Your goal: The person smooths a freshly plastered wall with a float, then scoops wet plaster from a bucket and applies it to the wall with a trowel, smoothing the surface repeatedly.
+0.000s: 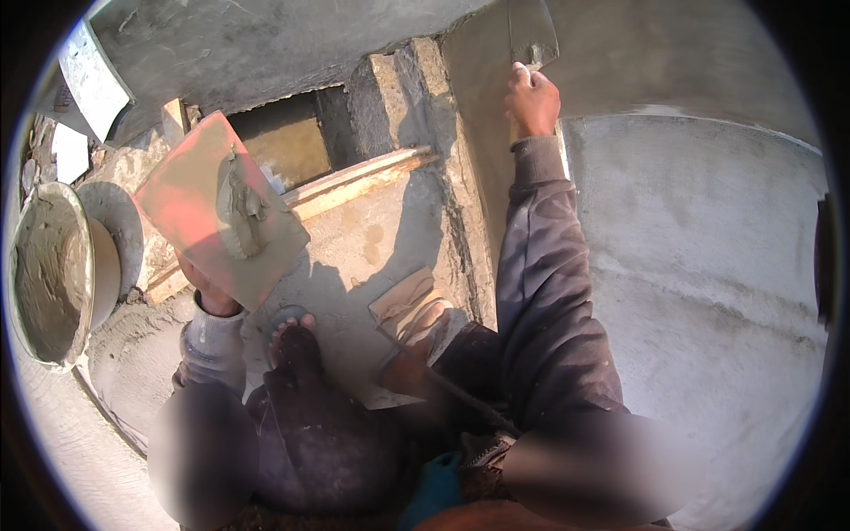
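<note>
At the far end of my outstretched right arm, my right hand (533, 106) is closed round the handle of a plastering trowel (534, 28). The trowel's blade lies against the wet grey plaster of the wall (637, 62). On the left, my left hand (212, 290) grips a square red hawk (181, 181) from beneath; the board hides most of its fingers. A lump of wet grey mortar (239, 212) sits on the hawk, and grey smears cover part of its face.
A bucket (104, 265) with mortar inside stands at the far left. Beyond the hawk a rectangular opening (288, 133) is edged by a wooden board (359, 181). My feet stand on the grey floor (372, 230), one on a brown, paper-like piece (407, 296). Right is a pale concrete surface (699, 239).
</note>
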Available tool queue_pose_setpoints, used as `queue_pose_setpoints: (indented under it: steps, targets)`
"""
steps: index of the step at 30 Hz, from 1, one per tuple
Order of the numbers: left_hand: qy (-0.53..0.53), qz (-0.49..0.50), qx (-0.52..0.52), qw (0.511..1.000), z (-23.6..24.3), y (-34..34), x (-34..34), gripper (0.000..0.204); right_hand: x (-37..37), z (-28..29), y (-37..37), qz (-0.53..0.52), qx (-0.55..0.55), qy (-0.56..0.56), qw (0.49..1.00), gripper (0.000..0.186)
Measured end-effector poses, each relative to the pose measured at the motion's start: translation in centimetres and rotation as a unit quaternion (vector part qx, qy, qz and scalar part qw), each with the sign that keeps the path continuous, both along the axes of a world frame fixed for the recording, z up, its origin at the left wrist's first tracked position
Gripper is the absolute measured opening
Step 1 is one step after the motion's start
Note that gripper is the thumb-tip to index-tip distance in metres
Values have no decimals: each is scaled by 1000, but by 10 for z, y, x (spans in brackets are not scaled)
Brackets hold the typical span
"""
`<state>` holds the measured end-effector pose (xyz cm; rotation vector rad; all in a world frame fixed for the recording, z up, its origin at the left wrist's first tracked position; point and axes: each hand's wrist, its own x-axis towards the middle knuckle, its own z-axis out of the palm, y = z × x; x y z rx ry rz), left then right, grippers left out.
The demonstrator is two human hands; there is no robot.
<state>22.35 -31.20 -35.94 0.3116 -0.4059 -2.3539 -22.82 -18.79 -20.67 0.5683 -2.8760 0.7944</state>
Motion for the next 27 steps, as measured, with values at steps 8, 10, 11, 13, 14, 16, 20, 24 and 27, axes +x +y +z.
queue_pose_setpoints:
  steps: [8, 10, 11, 13, 14, 16, 20, 24, 27]
  targets:
    - [23, 20, 9, 999, -11, -5, -15, 51, 13, 34, 14, 29, -139, 58, 988, 34]
    - [36, 25, 68, 997, -22, -14, -16, 53, 46, 47, 23, 103, -166, -48, 980, 31]
    - [47, 20, 91, 995, -19, -20, -17, 53, 67, 59, 28, 138, -175, -100, 970, 30]
    - [70, -11, 52, 996, 2, -32, -26, 51, 108, 75, 37, 196, -102, -235, 947, 31]
    - [84, -22, 5, 996, 3, -36, -33, 51, 125, 77, 43, 224, -115, -298, 921, 32]
    - [-151, 1, -292, 944, -18, -45, -36, 60, 158, 73, 56, 258, -118, -389, 876, 34]
    - [-158, 3, -231, 960, -5, -54, -38, 53, 196, 74, 53, 329, -43, -373, 866, 34]
    - [-76, 24, -215, 973, 5, -67, -36, 44, 186, 99, 49, 422, 121, -190, 878, 22]
    - [-115, 42, -339, 933, 9, -75, -33, 44, 189, 119, 43, 458, 188, -107, 862, 25]
